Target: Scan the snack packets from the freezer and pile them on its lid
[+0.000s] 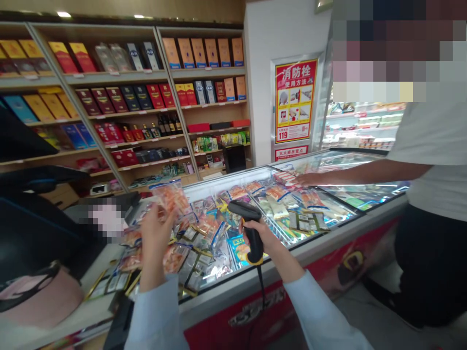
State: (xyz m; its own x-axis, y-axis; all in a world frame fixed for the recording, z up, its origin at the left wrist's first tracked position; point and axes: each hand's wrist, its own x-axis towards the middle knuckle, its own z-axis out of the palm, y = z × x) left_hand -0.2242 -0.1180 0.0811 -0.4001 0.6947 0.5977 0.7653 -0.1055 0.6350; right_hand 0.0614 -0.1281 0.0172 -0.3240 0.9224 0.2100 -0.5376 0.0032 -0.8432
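Observation:
Pinched in my left hand [157,228] is a clear snack packet [172,198] with orange-pink contents and a blue top edge, raised over the freezer's left end. My right hand [259,234] grips a black barcode scanner [254,243] by its handle, its head pointing left and a cable hanging below. Beneath both hands, packets [199,267] lie in a loose heap on the freezer's glass top. Some are orange with blue edges, others silvery with gold edges. The heap reaches left onto the counter.
The chest freezer [292,260] runs off to the right. A person in a white shirt [434,141] stands there, one hand [310,180] at a red packet [286,179]. At left are a pink bag [54,299] and dark equipment [32,228]. Shelves of boxes [142,97] line the back wall.

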